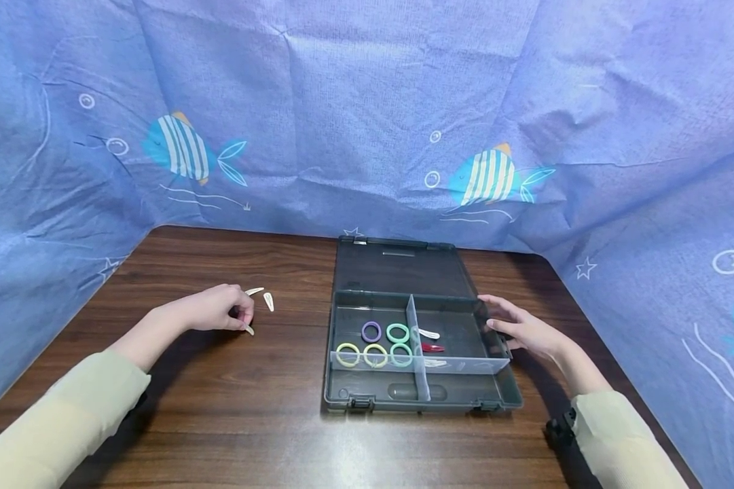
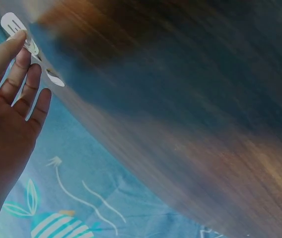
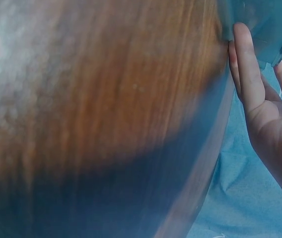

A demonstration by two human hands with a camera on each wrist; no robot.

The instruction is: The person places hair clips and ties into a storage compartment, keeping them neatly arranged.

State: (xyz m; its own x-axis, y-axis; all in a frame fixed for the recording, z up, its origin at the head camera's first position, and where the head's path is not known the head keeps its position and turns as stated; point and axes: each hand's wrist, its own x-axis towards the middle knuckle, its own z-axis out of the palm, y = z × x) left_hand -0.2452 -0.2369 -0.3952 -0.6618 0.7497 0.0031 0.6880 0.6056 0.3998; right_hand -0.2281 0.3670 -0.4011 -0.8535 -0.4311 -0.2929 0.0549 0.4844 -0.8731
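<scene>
Snap hair clip, pinched in the left hand, slants toward the near right, well left of the divided organizer box; the right hand, nearer the box, rests with fingers extended and apart against its right wall.

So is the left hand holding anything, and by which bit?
The left hand pinches a white snap hair clip, seemingly around its middle.

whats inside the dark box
In the dark box, five rings (purple, green, yellow) lie left of the middle divider; a red clip and white clips lie right. The cloudy front divider hides details of the lowest ones.
</scene>
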